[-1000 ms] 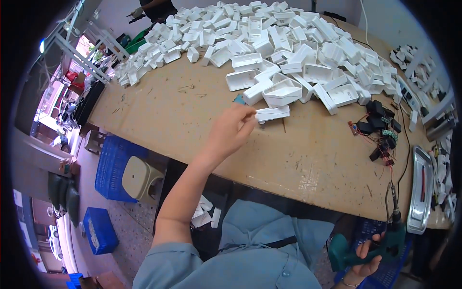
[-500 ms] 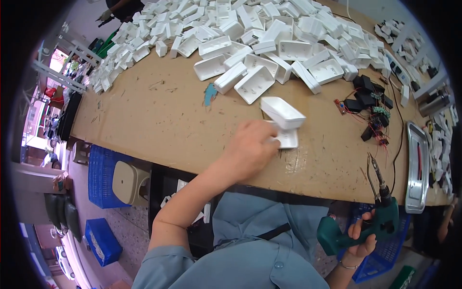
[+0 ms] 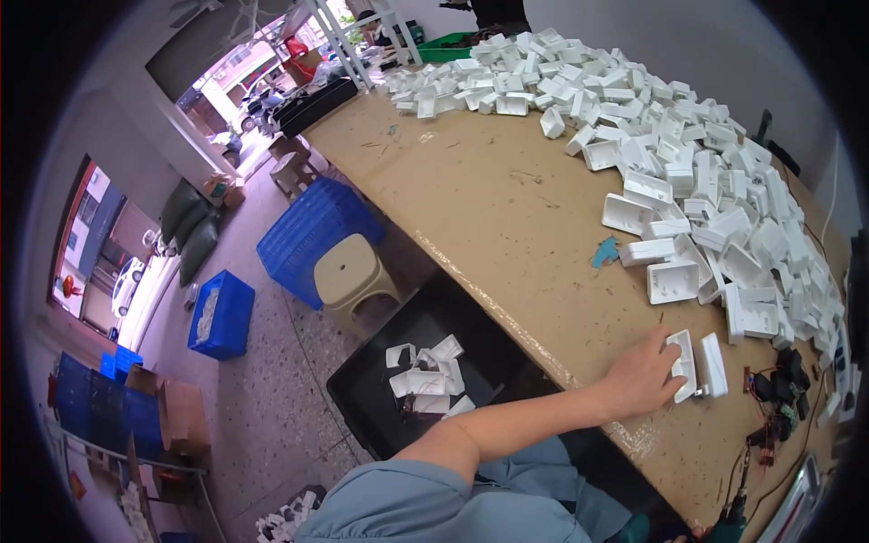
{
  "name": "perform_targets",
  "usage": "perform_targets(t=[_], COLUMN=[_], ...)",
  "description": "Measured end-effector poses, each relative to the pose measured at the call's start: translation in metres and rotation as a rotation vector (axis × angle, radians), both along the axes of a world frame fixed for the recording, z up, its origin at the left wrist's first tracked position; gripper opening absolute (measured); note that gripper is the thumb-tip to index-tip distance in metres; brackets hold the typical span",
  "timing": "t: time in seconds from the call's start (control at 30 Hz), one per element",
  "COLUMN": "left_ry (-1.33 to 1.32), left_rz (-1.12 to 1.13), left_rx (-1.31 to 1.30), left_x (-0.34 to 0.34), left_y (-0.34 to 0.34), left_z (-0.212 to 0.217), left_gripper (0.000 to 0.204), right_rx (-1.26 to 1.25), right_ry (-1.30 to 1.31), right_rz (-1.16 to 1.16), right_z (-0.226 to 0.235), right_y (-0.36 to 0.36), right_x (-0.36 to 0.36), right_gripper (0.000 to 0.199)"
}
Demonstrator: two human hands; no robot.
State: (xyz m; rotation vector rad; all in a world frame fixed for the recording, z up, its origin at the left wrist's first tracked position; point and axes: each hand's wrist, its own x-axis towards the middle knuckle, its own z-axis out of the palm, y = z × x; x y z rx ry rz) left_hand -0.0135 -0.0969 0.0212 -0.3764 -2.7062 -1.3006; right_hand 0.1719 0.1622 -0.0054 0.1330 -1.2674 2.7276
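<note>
My left hand (image 3: 641, 373) reaches across the table's near edge, its fingers closed on the rim of a white plastic case (image 3: 685, 364), an open shallow box. Right beside that one stands a second white case (image 3: 713, 366), tilted on its side. At the lower right edge, a green soldering gun (image 3: 731, 527) points its metal tip up toward the table. Only a sliver of my right hand (image 3: 698, 530) shows at the gun; most of it is cut off by the frame.
White cases (image 3: 670, 281) lie in a large heap along the table's far side. Black parts with red wires (image 3: 780, 385) sit right of my hand. Below the table's edge are a black bin (image 3: 362, 398) holding white cases, a beige stool (image 3: 353, 276) and blue crates (image 3: 317, 231).
The view has swung left, bringing the floor and black bin into sight. My left hand remains at the two cases, which now stand side by side. The soldering gun has slid toward the lower edge.
</note>
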Motion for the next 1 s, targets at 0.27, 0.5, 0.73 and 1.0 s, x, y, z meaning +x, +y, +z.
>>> perform_targets(t=[0.27,0.5,0.73,1.0], left_ry=[0.456,0.495,0.676,0.479], left_rz=[-0.003,-0.389,-0.9,-1.03], left_rx=[-0.134,-0.389,-0.524,-0.349], left_x=[-0.046,-0.04,0.004,-0.011], left_y=[0.0,0.012,0.082,0.081], left_z=[-0.005,0.049,0.018,0.028], left_gripper=[0.039,0.026,0.021,0.03], right_rx=[0.056,-0.022,-0.011,-0.036], right_ry=[0.058,0.031,0.017,0.016], right_rz=[-0.053,-0.208,-0.3,-0.324], right_z=[0.01,-0.006,-0.003,-0.009], right_y=[0.001,0.01,0.008,0.01], right_x=[0.002,0.016,0.029,0.038], right_gripper=[0.057,0.064,0.066,0.065])
